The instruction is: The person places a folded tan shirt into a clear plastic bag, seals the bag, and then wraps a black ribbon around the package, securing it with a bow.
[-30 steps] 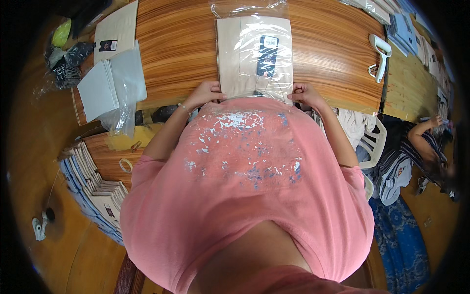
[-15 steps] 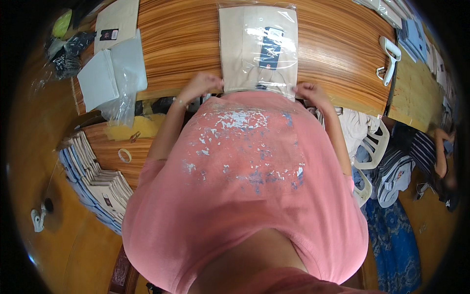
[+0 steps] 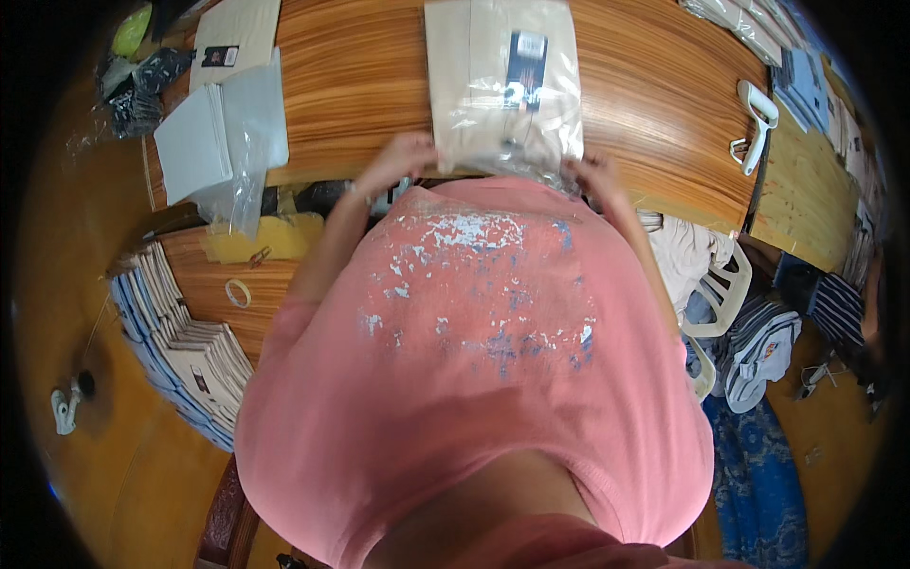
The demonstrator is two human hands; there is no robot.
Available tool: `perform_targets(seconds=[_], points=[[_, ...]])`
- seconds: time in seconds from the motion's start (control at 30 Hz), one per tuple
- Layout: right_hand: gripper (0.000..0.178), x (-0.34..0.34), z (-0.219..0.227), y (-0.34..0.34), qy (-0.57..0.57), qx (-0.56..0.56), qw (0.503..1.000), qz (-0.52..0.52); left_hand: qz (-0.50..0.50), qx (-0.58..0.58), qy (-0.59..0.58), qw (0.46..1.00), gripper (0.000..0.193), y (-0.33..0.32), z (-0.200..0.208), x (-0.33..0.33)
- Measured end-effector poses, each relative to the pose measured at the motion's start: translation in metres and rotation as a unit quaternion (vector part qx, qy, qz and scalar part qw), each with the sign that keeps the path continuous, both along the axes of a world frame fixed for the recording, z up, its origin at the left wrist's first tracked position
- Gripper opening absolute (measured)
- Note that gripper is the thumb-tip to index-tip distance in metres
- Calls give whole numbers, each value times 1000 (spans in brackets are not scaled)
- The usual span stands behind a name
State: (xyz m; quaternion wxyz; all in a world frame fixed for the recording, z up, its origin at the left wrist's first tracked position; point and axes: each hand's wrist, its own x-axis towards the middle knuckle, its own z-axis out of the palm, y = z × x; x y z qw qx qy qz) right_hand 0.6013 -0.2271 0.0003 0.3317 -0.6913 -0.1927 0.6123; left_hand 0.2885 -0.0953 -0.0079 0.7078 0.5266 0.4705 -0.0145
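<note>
Flanking a clear bag (image 3: 455,81) (navy tag (image 3: 521,87), white label (image 3: 532,45)), left fingers (image 3: 417,145) and right fingers (image 3: 582,172) curl, grip unclear.

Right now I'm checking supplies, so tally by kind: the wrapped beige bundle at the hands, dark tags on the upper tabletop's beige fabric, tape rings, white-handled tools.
Wrapped beige bundle: 1
Dark tags: 2
Tape ring: 1
White-handled tool: 1
Total: 5

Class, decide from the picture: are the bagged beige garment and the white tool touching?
Apart. The head view shows a broad stretch of wood-grain tabletop between the bagged beige garment and the white tool.
</note>
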Motion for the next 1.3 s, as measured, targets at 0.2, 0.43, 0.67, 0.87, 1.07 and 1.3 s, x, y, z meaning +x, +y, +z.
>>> perform_targets(seconds=[0.2,0.43,0.67,0.87,1.07,1.3], points=[[20,1,-2,81,132,121,982,-61,-88,561,82,819,77,61,57,63],[29,-23,-1,98,305,74,947,-66,-150,611,117,768,106,23,10,96],[31,-42,87,100,265,183,946,30,71,669,15,740,59,34,41,99],[54,-18,51,91,248,199,947,-33,488,353,-257,756,37,38,72,132],[59,-23,27,131,246,201,945,-82,543,-110,-423,717,41,65,3,157],[34,33,10,144,-287,300,902,117,109,-215,-295,925,40,10,4,100]])
